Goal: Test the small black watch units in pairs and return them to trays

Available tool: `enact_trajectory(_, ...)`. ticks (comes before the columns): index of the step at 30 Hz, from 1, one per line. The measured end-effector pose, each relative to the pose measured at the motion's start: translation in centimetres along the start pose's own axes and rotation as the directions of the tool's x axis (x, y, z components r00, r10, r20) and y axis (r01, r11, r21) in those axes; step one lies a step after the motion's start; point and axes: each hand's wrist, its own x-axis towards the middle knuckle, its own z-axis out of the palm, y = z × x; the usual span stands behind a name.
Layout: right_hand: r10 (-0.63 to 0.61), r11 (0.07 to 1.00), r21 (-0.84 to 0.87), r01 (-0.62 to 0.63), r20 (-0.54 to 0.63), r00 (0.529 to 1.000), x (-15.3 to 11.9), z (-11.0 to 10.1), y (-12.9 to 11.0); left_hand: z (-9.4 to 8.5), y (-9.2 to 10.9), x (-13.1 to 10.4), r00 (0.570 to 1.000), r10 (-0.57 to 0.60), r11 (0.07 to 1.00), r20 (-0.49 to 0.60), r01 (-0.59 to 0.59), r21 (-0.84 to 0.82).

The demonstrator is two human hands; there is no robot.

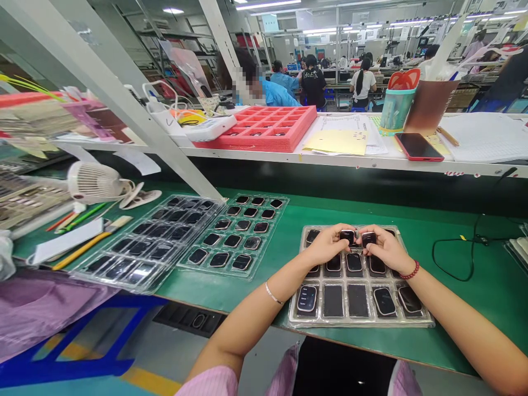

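My left hand (pixel 330 243) is closed on a smartwatch body (pixel 347 236) with a dark screen. Close beside it, my right hand (pixel 386 247) grips a second smartwatch body (pixel 368 238), also dark. Both are held above the back rows of a clear plastic tray (pixel 293 316) whose pockets hold more watch bodies. In its front row one watch (pixel 306 298) has a lit screen with lines of text. Two pockets of that row show only a black bottom (pixel 357 300). My hands hide part of the back row.
To the left lie a clear tray of watches (pixel 258 258) and a stack of similar trays (pixel 152 275). A small fan (pixel 93 181), a yellow-handled brush (pixel 93 245) and a black cable (pixel 454 240) are on the green table. The shelf carries a red foam tray (pixel 303 129) and a phone (pixel 418 146).
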Motion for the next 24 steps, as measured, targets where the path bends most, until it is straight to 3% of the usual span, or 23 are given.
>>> enact_trajectory(24, -0.026, 0.999, -0.039, 0.025, -0.013, 1.000, 0.01, 0.09, 0.04, 0.07, 0.05, 0.02, 1.000, -0.015, 1.000, -0.017, 0.015, -0.018)
